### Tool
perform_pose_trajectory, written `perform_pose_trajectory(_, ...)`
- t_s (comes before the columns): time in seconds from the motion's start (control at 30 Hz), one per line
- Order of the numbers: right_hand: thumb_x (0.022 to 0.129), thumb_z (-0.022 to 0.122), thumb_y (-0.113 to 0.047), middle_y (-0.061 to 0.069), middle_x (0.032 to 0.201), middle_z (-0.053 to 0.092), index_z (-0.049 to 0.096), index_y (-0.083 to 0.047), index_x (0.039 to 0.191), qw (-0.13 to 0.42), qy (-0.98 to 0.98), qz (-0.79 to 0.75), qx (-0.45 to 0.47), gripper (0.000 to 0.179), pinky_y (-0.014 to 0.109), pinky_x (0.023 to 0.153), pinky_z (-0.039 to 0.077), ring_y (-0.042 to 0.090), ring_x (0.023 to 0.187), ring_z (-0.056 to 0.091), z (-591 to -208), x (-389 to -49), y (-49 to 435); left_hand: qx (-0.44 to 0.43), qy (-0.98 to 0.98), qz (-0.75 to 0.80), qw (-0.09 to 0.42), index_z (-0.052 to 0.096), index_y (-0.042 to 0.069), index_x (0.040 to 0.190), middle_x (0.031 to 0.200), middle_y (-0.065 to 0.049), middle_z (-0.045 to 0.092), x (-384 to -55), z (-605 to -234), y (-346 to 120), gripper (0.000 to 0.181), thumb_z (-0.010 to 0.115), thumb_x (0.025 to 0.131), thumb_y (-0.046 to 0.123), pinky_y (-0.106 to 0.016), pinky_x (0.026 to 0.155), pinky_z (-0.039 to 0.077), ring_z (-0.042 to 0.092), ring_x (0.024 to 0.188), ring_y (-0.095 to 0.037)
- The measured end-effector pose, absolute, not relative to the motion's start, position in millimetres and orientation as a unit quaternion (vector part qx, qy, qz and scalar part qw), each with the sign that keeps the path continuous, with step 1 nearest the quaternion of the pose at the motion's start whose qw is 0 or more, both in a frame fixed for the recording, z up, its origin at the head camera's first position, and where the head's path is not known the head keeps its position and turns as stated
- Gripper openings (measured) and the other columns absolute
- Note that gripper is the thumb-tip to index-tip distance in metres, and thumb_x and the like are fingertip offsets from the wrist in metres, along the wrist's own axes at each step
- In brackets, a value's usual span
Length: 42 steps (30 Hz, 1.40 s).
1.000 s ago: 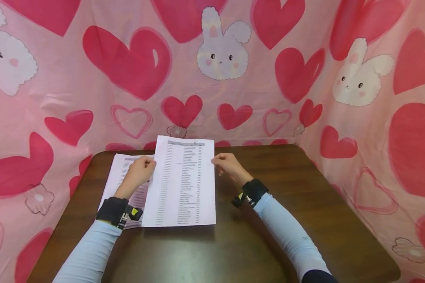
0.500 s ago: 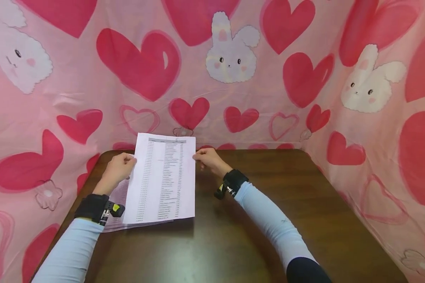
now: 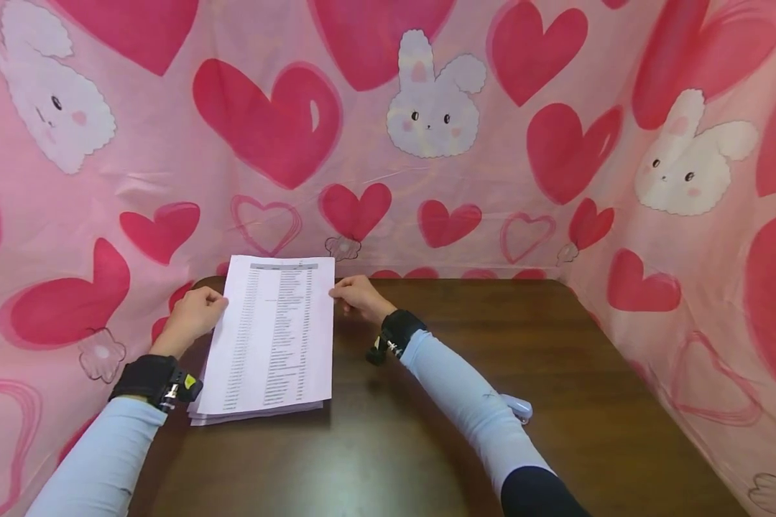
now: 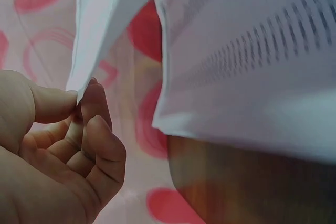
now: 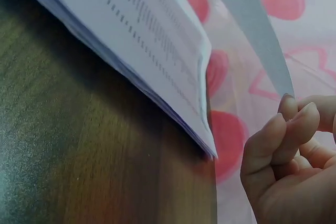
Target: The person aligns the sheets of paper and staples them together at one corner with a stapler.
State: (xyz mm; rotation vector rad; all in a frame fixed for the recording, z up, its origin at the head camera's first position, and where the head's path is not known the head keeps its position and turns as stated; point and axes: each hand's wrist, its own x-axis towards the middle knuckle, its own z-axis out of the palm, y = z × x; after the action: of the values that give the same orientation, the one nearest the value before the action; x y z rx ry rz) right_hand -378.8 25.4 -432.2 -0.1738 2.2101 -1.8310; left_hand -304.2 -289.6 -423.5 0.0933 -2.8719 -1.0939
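Note:
A printed sheet of paper (image 3: 271,337), with columns of small text under a grey header bar, is held up by its two side edges. My left hand (image 3: 195,313) pinches its left edge between thumb and fingers, seen closely in the left wrist view. On the opposite edge, the thumb and fingers of my right hand (image 3: 361,296) pinch the paper. Below the raised sheet lies a stack of printed papers (image 5: 142,51), mostly covered by it in the head view. Both wrist views show a gap between sheet and stack.
The brown wooden table (image 3: 491,323) extends to the right and front. A small light-blue object (image 3: 517,408) lies beside the right sleeve, partly hidden by it. Pink cloth (image 3: 375,165) with hearts and rabbits hangs around the table's back and sides.
Both hands have carried the sheet leftward until it overlaps the stack, which was uncovered at the left before. The light-blue object has come into view by the right sleeve.

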Motion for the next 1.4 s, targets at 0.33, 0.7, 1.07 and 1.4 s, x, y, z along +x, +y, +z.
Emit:
perform_pose_trajectory(0.33,0.090,0.068,-0.015,0.027,0.087,0.062,0.072,-0.004,0.086,0.114,0.803,-0.584,-0.040,0.012,0.028,0.047,0.042,0.020,0.047,0.046,-449.4,-377.0,-2.3,0.024,-0.944,-0.329,0.020,0.050,-0.009,0.116,0.106,-0.030,0.055,-308.1,-438.9,-306.9,0.040,0.049,0.099,0.028,-0.051,0.075,0.050,0.054,0.087,-0.040)
perform_pose_trajectory(0.7,0.090,0.070,-0.015,0.012,0.072,0.062,0.073,-0.006,0.087,0.105,0.818,-0.565,-0.025,0.010,0.025,0.047,0.045,0.019,0.046,0.047,-464.7,-376.0,-7.5,0.030,-0.945,-0.324,0.019,0.051,-0.011,0.117,0.107,-0.032,0.055,-309.0,-451.6,-305.1,0.039,0.051,0.099,0.024,-0.054,0.079,0.049,0.055,0.087,-0.042)
perform_pose_trajectory(1.07,0.087,0.070,-0.010,0.007,0.064,0.058,0.070,-0.002,0.082,0.095,0.836,-0.540,-0.023,0.009,0.027,0.044,0.045,0.017,0.042,0.045,-466.9,-381.2,-18.4,0.046,-0.951,-0.306,-0.014,0.054,-0.010,0.112,0.102,-0.030,0.057,-313.7,-454.2,-306.3,0.037,0.054,0.097,0.023,-0.051,0.075,0.048,0.055,0.087,-0.042)
perform_pose_trajectory(1.4,0.091,0.067,-0.021,0.008,0.066,0.064,0.071,-0.003,0.079,0.104,0.857,-0.505,-0.016,0.022,0.029,0.046,0.048,0.019,0.045,0.050,-468.4,-377.5,-0.2,0.045,-0.947,-0.317,0.004,0.054,-0.009,0.105,0.086,-0.021,0.064,-307.0,-455.6,-316.9,0.036,0.056,0.098,0.027,-0.046,0.069,0.050,0.062,0.073,-0.031)
